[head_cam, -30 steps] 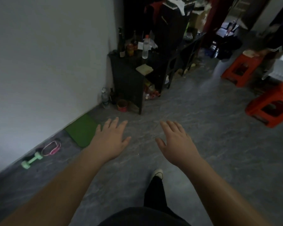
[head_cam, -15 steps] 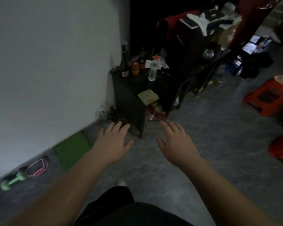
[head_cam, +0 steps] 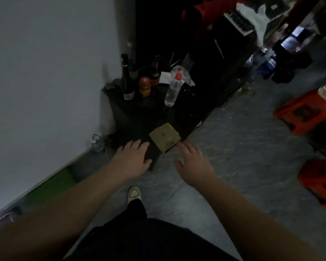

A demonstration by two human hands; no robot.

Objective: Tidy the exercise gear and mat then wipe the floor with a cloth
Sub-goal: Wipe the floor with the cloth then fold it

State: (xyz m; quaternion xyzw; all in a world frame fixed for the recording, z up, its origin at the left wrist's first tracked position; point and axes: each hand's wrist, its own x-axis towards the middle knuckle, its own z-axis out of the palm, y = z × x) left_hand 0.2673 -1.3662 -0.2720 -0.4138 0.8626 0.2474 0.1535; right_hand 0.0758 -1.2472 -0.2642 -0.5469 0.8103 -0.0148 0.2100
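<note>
1. Reaching forward, palm down, the left hand (head_cam: 133,160) had its fingers (head_cam: 135,145) straight and slightly spread, holding nothing; it lay over the near corner of the black desk (head_cam: 139,117), though contact could not be told.
2. The right hand (head_cam: 193,162) was likewise extended palm down, fingers loosely spread and empty, the fingertips just beside the near edge of the cloth (head_cam: 165,137).
3. Cloth: a folded yellowish-tan square, lying on the desk's near corner and overhanging its edge a little.
4. Mat: a green mat (head_cam: 51,187) lay flat on the floor against the white wall (head_cam: 45,72), left of the left forearm and partly hidden by it.
5. Desk top, far end: a dark wine bottle (head_cam: 126,80), a red-labelled jar (head_cam: 144,86), a second dark bottle (head_cam: 155,72), and a clear plastic bottle (head_cam: 173,90) with a red cap, all upright.
6. Floor: grey marbled floor (head_cam: 233,147); a small clear bottle (head_cam: 97,143) stood at the wall's foot beside the desk.
7. Right side: two red plastic stools (head_cam: 305,112), well apart from the desk.
8. Below: one white shoe (head_cam: 134,194) and a dark trouser leg.
</note>
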